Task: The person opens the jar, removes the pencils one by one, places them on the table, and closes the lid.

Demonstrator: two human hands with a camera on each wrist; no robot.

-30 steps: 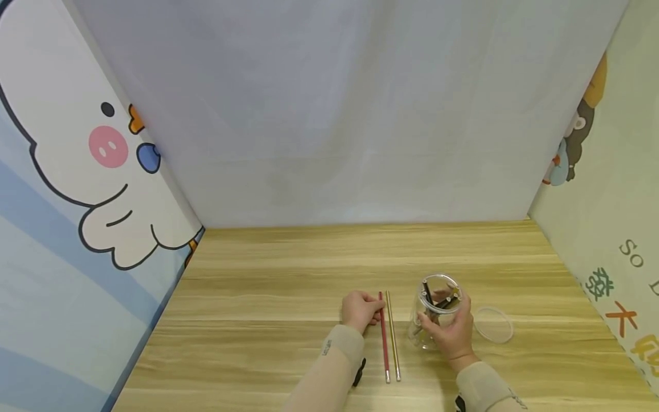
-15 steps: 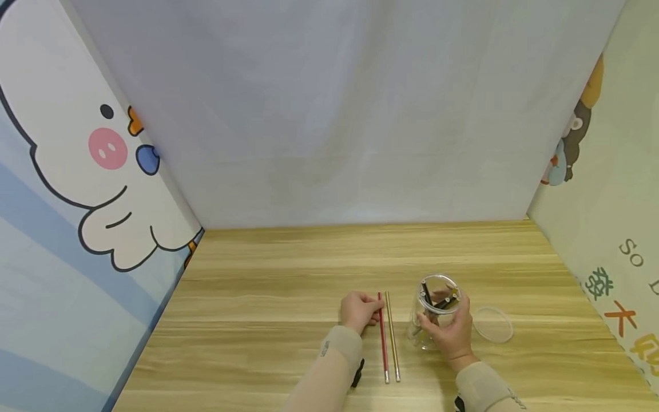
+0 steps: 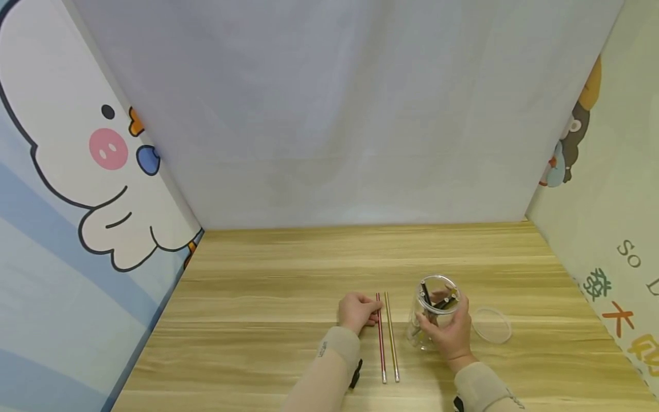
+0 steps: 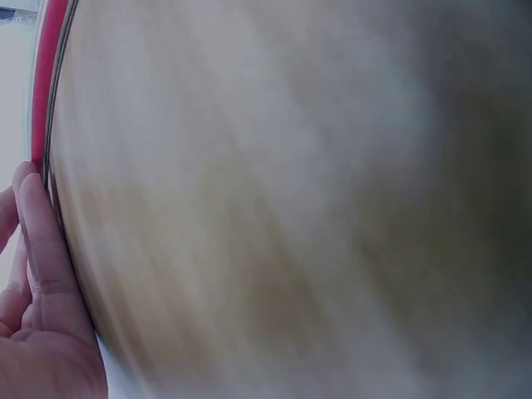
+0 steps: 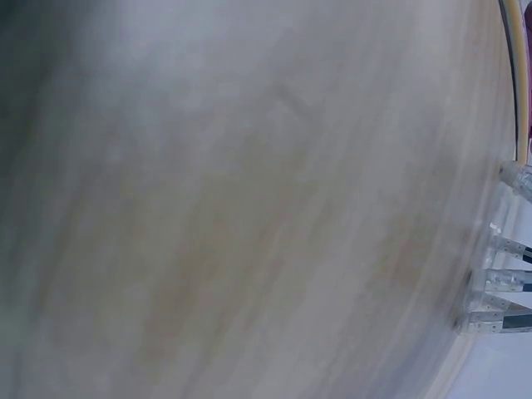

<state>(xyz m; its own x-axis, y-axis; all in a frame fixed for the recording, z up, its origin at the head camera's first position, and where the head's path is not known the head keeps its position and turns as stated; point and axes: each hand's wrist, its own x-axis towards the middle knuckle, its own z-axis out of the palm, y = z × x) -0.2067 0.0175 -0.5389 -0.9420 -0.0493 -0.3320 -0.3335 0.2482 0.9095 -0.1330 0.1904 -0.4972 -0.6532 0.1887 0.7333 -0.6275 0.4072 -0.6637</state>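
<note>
My left hand pinches a red pencil near its far end, as it lies on the wooden table. In the left wrist view the fingertips sit right at the red pencil. Just to the right, nearly parallel, lies a gold pencil. My right hand grips a clear jar from its right side, thumb in front. Several dark pencils lean inside it, pale ends up. At the right wrist view's edge show silvery pencil ends; most of the jar is out of that view.
A clear round lid lies flat on the table, right of the jar. A pale cloth wall stands behind the table, and printed panels flank both sides.
The red pencil has shifted slightly left with my left hand, so its gap from the gold pencil is a little wider. The right hand keeps its grip on the jar.
</note>
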